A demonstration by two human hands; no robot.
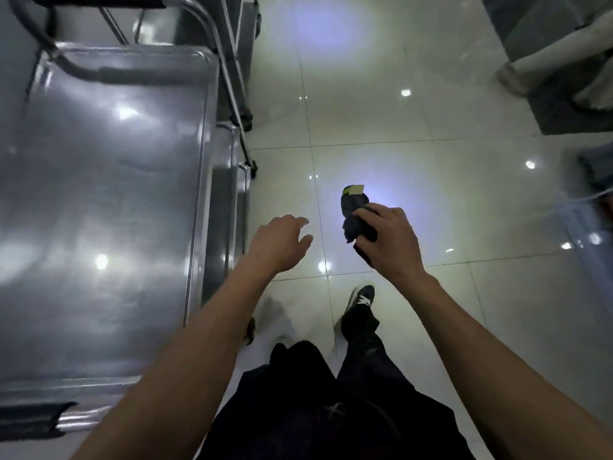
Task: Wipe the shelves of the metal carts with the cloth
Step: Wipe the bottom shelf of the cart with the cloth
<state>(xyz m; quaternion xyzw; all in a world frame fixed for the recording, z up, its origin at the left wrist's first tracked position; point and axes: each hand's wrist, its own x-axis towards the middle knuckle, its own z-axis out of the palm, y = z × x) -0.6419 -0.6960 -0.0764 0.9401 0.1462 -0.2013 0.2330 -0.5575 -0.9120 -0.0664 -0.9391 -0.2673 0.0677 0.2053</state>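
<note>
At bottom of view: dark trousers (331, 410), one black shoe (360, 298) forward on pale glossy floor tiles (381, 127). Both bare forearms extended over floor.

Left hand (282, 242): held in air just right of cart edge, touching nothing. Fingers (303, 221) relaxed, slightly apart, loosely bent, empty.

Right hand (386, 242): raised over floor, well apart from cart. Fingers curled round dark cloth (355, 214), bunched up; pale tag at cloth's far end. Cloth touching no shelf.

Left of view: metal cart (106, 200), top shelf bare and shiny, raised rim all round, ceiling lights mirrored in it. Edge of lower shelf (225, 194) visible past right rim. Curved tube handle (83, 71) crossing far end of top shelf.

Beyond: second cart (232, 44) just behind first, thin legs ending in small castors (247, 122); frame blurred.

Far right: grey floor mat (564, 107), pale bulky shape on it, too blurred to identify.
</note>
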